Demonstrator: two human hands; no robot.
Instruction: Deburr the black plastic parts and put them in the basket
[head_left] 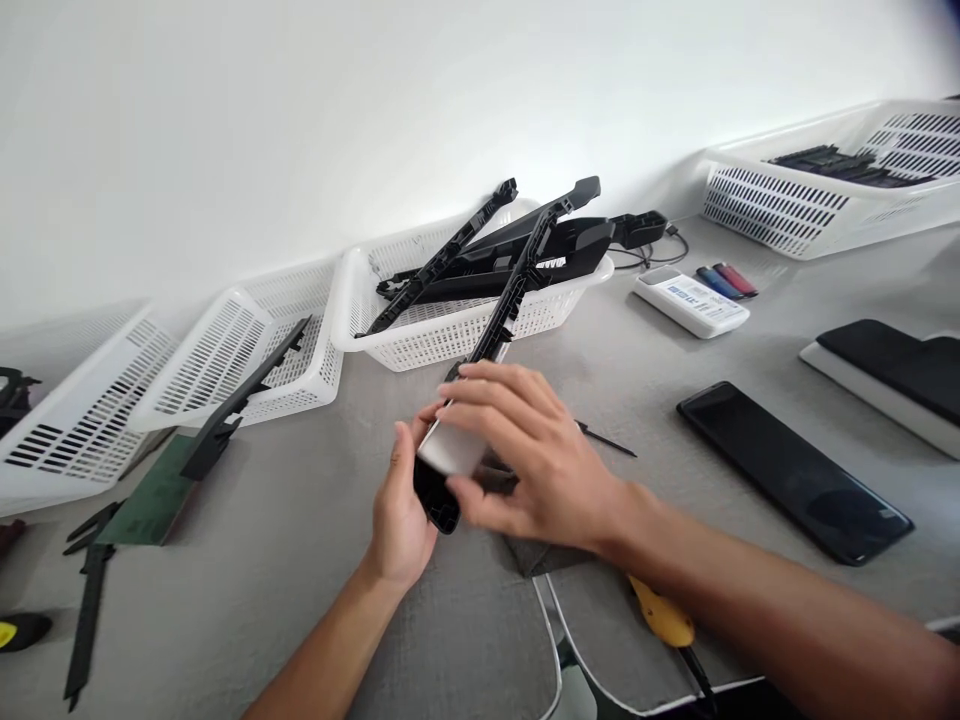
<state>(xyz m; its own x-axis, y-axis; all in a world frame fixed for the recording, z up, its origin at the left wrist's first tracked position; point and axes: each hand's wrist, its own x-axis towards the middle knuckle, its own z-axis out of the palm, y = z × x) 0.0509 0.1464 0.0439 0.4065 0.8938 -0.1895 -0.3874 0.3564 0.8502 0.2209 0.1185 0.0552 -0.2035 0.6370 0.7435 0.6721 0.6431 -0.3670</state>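
My left hand [401, 520] grips the near end of a long black plastic part [495, 330] from below, fingers wrapped round it. The part runs away from me, and its far end leans on a white basket [442, 335]. My right hand [525, 455] lies over the same near end, thumb and fingers closed on a pale silver piece [450, 450] pressed against the black part. Beneath my hands lies the grey table [285, 540].
The white basket holds several black plastic parts [517, 250]. More white baskets stand at left [247, 350] and far right [795, 200]. A black phone [795, 470], a white device [690, 300], a thin tool [607, 440], a yellow-handled tool [664, 615] and a green board [154, 495] lie about.
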